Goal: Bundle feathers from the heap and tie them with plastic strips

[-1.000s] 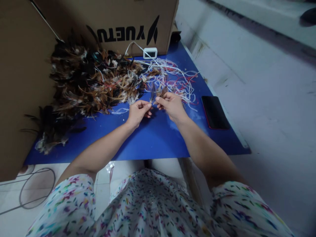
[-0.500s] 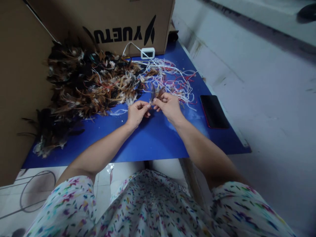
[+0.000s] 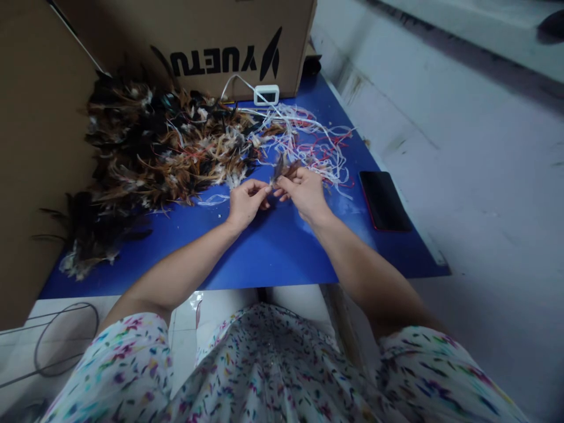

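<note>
A small bunch of brown and dark feathers (image 3: 286,168) is pinched in my right hand (image 3: 307,192), above the blue table (image 3: 282,252). My left hand (image 3: 245,204) is closed at the pale quill end of the bunch, thumb against fingers, its fingertips close to those of the right; the tips hide what it grips. A large heap of brown, black and white feathers (image 3: 176,147) lies beyond and to the left of my hands. White and red strings (image 3: 326,147) are tangled just behind my right hand.
A cardboard box (image 3: 220,29) stands at the back, another cardboard panel (image 3: 39,147) at the left. A small white device (image 3: 266,94) sits before the box. A dark phone (image 3: 384,201) lies at the right, beside the wall (image 3: 476,176). Darker feathers (image 3: 92,235) lie at the near left.
The feathers in my right hand have tilted and fanned slightly. Both hands remain nearly in place, and the whole view has shifted a little.
</note>
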`<control>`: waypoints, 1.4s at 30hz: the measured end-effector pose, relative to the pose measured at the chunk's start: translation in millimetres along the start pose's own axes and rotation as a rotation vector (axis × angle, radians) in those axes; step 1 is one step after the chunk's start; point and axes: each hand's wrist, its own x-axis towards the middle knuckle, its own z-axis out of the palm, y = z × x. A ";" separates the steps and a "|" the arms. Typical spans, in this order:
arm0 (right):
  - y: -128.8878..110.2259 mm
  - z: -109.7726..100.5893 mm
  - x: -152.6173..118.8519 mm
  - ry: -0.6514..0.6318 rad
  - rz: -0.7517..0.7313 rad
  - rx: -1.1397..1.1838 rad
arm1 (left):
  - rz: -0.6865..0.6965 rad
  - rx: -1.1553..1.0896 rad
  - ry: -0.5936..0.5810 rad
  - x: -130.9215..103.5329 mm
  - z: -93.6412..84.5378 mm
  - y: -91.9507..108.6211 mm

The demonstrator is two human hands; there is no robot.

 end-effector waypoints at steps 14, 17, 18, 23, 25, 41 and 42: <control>1.8 -4.3 -1.8 -0.176 -0.036 0.002 | -0.050 -0.087 -0.042 1.8 -0.2 1.0; 2.5 -4.4 -1.6 -0.155 -0.085 -0.013 | -0.030 -0.084 -0.079 0.4 -0.3 2.3; 2.7 -4.3 -1.4 -0.145 -0.097 -0.020 | -0.023 -0.082 -0.088 0.0 -0.4 2.6; 3.6 -4.9 0.2 -0.115 -0.100 -0.062 | -0.011 -0.047 -0.098 -0.3 -0.6 1.1; 4.1 -5.5 0.5 -0.108 -0.105 -0.081 | -0.014 -0.033 -0.100 0.3 -0.1 -0.2; 4.7 -2.8 -1.3 -0.065 -0.091 -0.069 | 0.032 0.049 -0.097 0.7 0.1 -4.2; 4.6 -2.7 -1.4 -0.066 -0.091 -0.068 | 0.032 0.047 -0.095 0.9 -0.1 -4.3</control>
